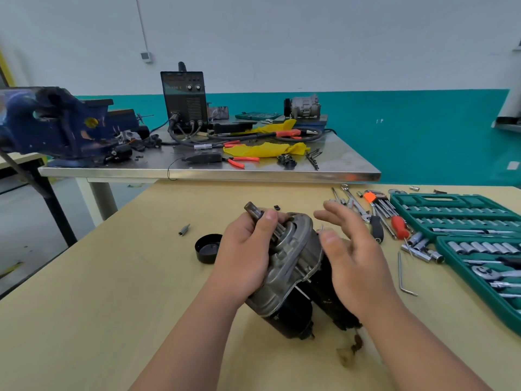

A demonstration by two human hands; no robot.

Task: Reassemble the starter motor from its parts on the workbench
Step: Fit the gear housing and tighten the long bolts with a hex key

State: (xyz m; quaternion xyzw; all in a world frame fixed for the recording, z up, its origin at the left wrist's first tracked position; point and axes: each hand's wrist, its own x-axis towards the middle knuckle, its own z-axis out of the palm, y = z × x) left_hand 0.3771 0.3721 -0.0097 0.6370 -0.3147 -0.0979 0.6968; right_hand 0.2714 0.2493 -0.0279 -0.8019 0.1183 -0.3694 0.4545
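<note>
The starter motor (293,266) stands tilted on the wooden workbench (112,292), its grey cast housing up and its black bodies below. My left hand (248,249) grips the housing near the pinion, with the thumb beside the shaft end (251,209) that sticks out at the top. My right hand (352,255) hovers just to the right of the housing with its fingers spread and relaxed, holding nothing. A small thin metal piece (321,228) shows next to the right thumb; whether the thumb touches it is unclear.
A black round cap (208,247) and a small bit (184,230) lie left of the motor. To the right are a green socket set case (462,221), loose sockets (423,246), hex keys (403,275), wrenches and screwdrivers (399,224). Behind stands a steel table (253,173) with a blue vise (59,122).
</note>
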